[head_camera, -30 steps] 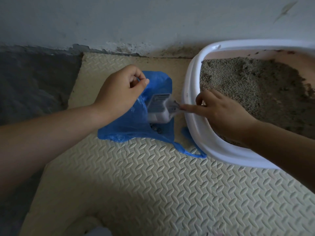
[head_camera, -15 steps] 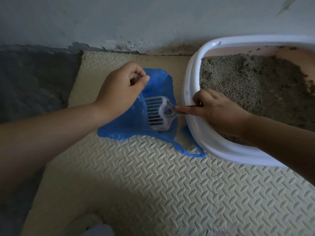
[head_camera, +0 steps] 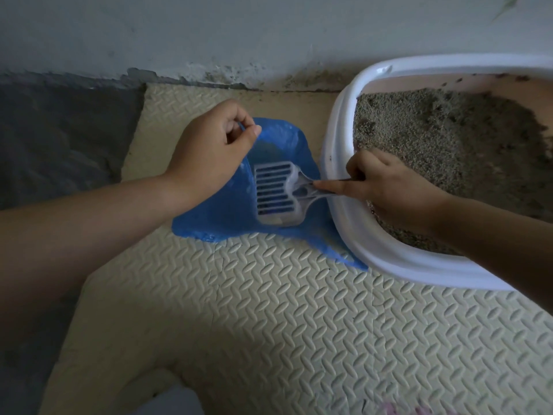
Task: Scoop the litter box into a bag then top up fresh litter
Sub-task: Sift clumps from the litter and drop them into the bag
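Though the lower edge cuts off a pale object [head_camera: 167, 396] that cannot be made out, the left hand [head_camera: 206, 157] above it shows plainly, knuckles up, its curled fingers [head_camera: 251, 131] pinching the raised rim of a thin blue plastic bag [head_camera: 230, 211] lying crumpled on the ridged cream foam mat [head_camera: 269, 310]. Inside the bag's mouth sits the slotted white scoop [head_camera: 275, 193]; the right hand [head_camera: 389, 190] grips its handle, forefinger stretched along it, wrist over the smooth white rim of the litter box [head_camera: 338, 175]. Grainy grey litter [head_camera: 434, 139] fills the box, whose right side runs out of view.
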`<action>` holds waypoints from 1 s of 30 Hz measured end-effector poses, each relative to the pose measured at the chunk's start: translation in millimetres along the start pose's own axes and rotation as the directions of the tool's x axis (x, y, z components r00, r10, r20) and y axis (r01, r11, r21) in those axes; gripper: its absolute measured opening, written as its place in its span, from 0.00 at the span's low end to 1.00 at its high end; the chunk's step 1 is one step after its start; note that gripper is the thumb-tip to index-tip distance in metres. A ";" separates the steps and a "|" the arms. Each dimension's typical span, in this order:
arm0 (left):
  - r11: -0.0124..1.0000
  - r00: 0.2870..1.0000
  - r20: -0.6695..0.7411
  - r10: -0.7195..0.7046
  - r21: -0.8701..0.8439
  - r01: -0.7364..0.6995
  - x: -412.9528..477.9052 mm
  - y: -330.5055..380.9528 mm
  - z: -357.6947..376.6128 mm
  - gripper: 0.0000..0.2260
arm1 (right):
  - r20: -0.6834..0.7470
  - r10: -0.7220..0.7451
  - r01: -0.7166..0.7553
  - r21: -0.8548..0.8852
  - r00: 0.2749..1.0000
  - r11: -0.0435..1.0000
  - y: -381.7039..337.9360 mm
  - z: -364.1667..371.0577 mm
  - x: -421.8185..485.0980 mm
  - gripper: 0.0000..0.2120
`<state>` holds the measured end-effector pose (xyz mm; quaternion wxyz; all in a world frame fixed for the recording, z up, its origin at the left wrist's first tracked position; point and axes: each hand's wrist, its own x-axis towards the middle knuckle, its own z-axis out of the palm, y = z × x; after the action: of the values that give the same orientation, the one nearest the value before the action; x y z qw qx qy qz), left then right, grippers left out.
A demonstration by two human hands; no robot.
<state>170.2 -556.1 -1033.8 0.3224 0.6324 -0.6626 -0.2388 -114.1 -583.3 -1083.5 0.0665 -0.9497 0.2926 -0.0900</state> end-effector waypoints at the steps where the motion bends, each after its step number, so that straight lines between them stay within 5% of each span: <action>1: 1.000 1.000 0.003 0.002 0.000 -0.002 0.5 0.1 0.3 0.07 | -0.013 0.014 -0.014 0.003 1.000 1.000 1.3 -0.3 -0.9 0.36; 6: 1.000 1.000 0.016 0.001 0.007 -0.001 -1.4 1.9 2.1 0.07 | -0.038 0.069 -0.067 0.051 0.997 0.996 -1.8 -5.0 -5.0 0.37; 11: 0.999 1.000 0.003 0.003 0.034 -0.003 0.8 5.4 3.3 0.07 | 0.024 0.206 -0.195 0.441 0.978 0.876 3.5 -26.4 -27.0 0.33; 19: 0.998 0.998 0.061 -0.003 0.062 -0.001 7.8 19.2 21.9 0.06 | 0.181 0.505 -0.425 0.799 0.844 0.425 15.8 -49.6 -87.8 0.32; 22: 0.999 0.995 0.103 0.015 0.044 -0.020 10.0 33.4 38.5 0.07 | 0.297 0.612 -0.556 0.779 0.733 0.289 19.2 -58.9 -104.8 0.12; 24: 0.998 0.987 0.156 0.048 0.043 -0.056 11.4 38.9 54.2 0.06 | 0.358 0.666 -0.663 0.696 0.655 0.277 29.9 -57.9 -122.4 0.24; 28: 0.987 0.957 0.277 0.089 0.102 -0.121 18.4 43.7 87.0 0.12 | 0.308 0.768 -0.759 0.561 0.562 0.330 43.8 -70.1 -137.9 0.07; 30: 0.978 0.937 0.342 0.072 0.162 -0.134 22.9 47.4 103.1 0.21 | 0.378 0.737 -0.810 0.435 0.561 0.393 52.0 -82.6 -146.9 0.17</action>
<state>62.8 -584.2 -1066.6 0.1579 0.5740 -0.7591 -0.2636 -279.1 -548.6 -1031.7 0.3966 -0.6403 0.6539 -0.0718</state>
